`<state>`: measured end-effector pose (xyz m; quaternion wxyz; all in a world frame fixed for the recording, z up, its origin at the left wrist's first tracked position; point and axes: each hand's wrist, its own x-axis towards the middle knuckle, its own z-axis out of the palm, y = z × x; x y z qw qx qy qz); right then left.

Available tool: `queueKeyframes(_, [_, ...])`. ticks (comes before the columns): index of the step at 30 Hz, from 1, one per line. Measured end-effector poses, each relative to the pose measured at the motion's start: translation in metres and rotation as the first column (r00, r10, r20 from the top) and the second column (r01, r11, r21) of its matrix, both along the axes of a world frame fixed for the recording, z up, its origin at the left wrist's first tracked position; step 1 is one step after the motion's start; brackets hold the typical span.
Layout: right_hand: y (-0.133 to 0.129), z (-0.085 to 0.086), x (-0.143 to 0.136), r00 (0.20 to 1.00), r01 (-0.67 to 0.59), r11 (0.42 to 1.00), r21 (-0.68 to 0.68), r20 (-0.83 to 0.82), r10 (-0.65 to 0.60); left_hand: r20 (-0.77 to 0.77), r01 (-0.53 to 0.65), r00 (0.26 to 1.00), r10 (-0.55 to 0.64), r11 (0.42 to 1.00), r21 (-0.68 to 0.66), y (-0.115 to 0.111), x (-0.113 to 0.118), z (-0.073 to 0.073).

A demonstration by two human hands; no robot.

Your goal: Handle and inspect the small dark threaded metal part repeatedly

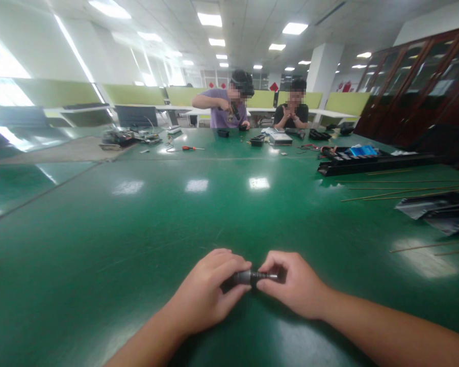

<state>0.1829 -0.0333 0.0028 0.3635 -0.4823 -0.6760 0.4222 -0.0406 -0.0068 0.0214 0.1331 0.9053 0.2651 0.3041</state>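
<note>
Near the front of the green table (168,224), a dark cylindrical piece with a grey band (244,277) lies between my two hands; its exact kind is not clear. My left hand (214,288) wraps round the thick body from the left, thumb and fingers closed on it. From the right, my right hand (290,283) pinches the thinner black neck with thumb and forefinger. A short shiny metal tip points right, in the hollow of the right hand. Most of the thick end is hidden inside my left palm.
A screwdriver with an orange handle (189,148) lies farther back. Electronic parts (128,136) are piled at the far left. Long black channels (378,164) and thin rods (405,189) lie on the right. Two people (220,109) sit across the table.
</note>
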Motion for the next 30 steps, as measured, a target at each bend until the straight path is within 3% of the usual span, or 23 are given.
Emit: queueKeyframes(30, [-0.0014,0.0029,-0.0005,1.000,0.023,1.000,0.006,0.013,-0.023,-0.012,-0.005,1.000,0.005,1.000,-0.002,0.0022,-0.0026,-0.0005])
